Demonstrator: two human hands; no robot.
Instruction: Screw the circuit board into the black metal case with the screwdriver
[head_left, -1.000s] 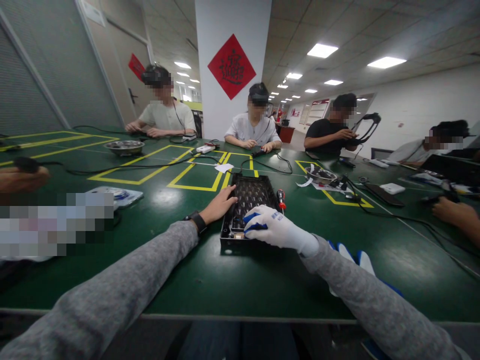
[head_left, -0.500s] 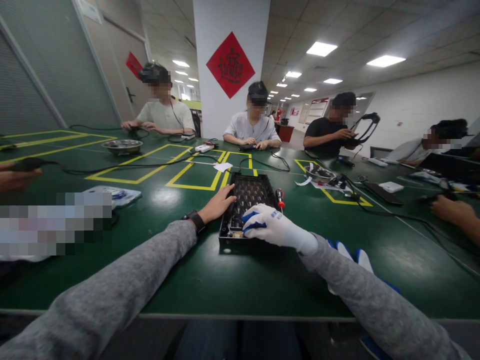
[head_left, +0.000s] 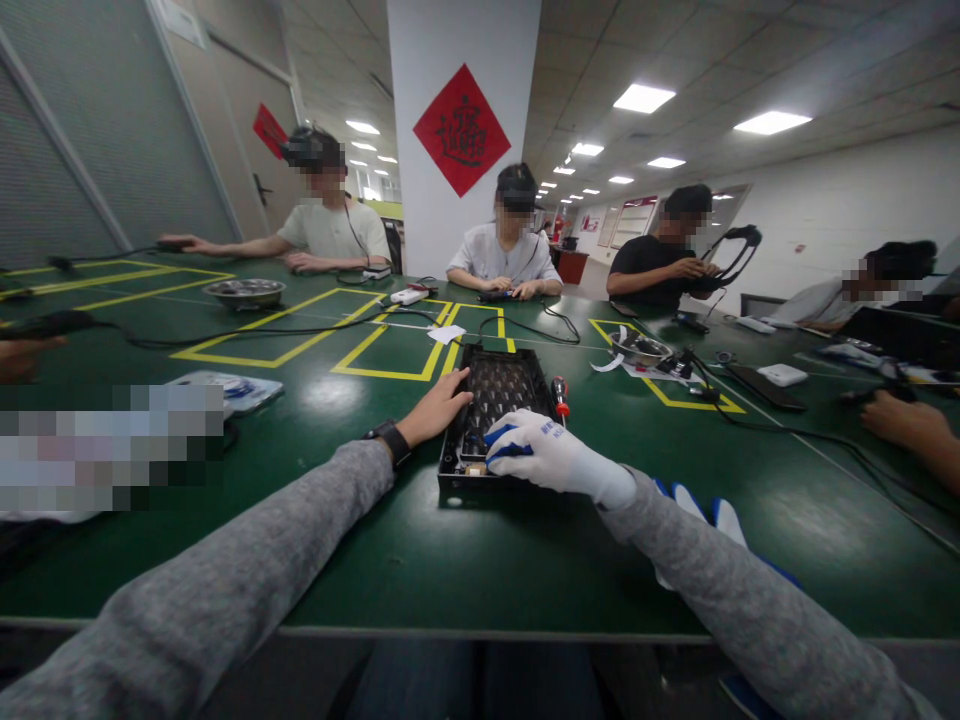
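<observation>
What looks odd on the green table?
The right hand wears a white-and-blue fabric glove but the left hand is bare; a matching loose glove lies by the grey right sleeve. A curled white paper strip straggles untidily beside the round silver metal bowl.

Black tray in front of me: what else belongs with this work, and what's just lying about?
In use:
Black tray, left hand and gloved right hand at it
Screwdriver beside it, probably

Lying about, seemingly:
Spare glove
Metal bowl on the left
White paper

Metal bowl (head_left: 244, 292) near yellow tape (head_left: 307, 350) on the green table (head_left: 360, 580), well apart from co-workers' cluttered dish (head_left: 642, 348).
</observation>
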